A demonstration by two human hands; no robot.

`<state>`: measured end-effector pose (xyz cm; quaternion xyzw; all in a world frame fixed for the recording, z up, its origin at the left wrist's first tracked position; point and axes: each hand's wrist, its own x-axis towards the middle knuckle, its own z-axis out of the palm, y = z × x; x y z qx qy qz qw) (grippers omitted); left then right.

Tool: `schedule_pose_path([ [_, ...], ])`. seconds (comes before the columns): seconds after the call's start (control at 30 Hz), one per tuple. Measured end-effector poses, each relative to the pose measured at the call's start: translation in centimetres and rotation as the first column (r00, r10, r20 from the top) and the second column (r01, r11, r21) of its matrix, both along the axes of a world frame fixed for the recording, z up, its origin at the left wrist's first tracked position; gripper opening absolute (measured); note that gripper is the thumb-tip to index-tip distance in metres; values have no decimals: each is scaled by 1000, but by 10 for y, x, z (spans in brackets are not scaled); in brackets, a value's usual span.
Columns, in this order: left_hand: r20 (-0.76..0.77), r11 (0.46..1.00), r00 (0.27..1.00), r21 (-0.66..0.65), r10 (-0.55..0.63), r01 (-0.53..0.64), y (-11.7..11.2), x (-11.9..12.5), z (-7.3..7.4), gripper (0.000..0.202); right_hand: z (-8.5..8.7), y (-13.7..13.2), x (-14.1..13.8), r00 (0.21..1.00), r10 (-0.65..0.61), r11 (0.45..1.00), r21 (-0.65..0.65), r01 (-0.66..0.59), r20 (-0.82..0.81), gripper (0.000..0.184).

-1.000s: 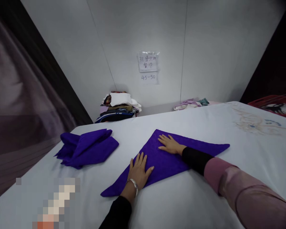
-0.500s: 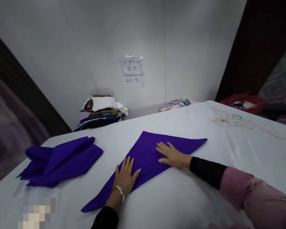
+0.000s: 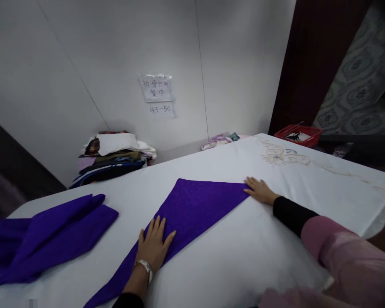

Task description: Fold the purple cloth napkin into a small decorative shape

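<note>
A purple cloth (image 3: pixel 192 209) folded into a long triangle lies flat on the white bed sheet (image 3: pixel 276 239). My left hand (image 3: pixel 154 246) rests flat on the cloth's lower left part, fingers spread, a silver bracelet at the wrist. My right hand (image 3: pixel 259 190) lies flat over the cloth's right tip, fingers stretched out. Both hands hold nothing.
A loose pile of purple cloths (image 3: pixel 48 235) lies at the left of the bed. A stack of folded clothes (image 3: pixel 114 156) sits by the wall, below a paper note (image 3: pixel 157 87). More garments (image 3: pixel 220 140) lie at the far edge. A red basket (image 3: pixel 298 135) stands at the right.
My right hand has slid from the middle of the cloth out to its right tip. My view has turned to the right; the left hand stays on the cloth.
</note>
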<state>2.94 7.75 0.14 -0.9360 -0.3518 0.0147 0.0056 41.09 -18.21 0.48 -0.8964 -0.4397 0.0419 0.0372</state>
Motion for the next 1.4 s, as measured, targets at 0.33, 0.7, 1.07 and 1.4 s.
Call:
schedule_pose_path([
  [0.33, 73, 999, 997, -36, 5, -2, -6, -3, 2, 68, 10, 27, -28, 985, 125, 980, 140, -142, 122, 62],
  [0.7, 84, 996, 996, -95, 7, 1, -13, -6, 10, 68, -1, 98, -165, 718, 686, 726, 165, -668, -113, 70],
  [1.07, 222, 952, 957, -200, -185, 230, -76, 70, 12, 69, -29, 96, -154, 695, 716, 678, 179, -713, 62, 60],
  [1.4, 224, 964, 972, -233, -77, 130, -76, 33, 5, 78, -41, 97, -150, 696, 706, 681, 143, -718, 131, 66],
])
